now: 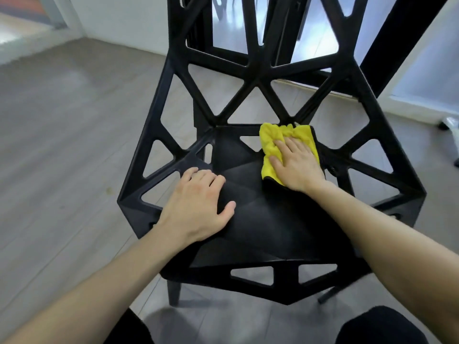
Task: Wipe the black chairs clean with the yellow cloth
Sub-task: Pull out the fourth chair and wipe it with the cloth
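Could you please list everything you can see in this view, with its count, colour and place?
black chair: one, black, centre, its seat under both hands.
yellow cloth: one, yellow with a dark underside, far right part of the seat.
floor: one, grey wood-look boards, around the chair.
white object: one, white, on the floor at the right edge; unclear what it is.
left hand: one, resting flat on the seat.
right hand: one, pressing flat on the cloth.

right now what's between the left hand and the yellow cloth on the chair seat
Only bare black seat of the chair. In the head view nothing lies between the left hand and the yellow cloth, which the right hand presses flat.
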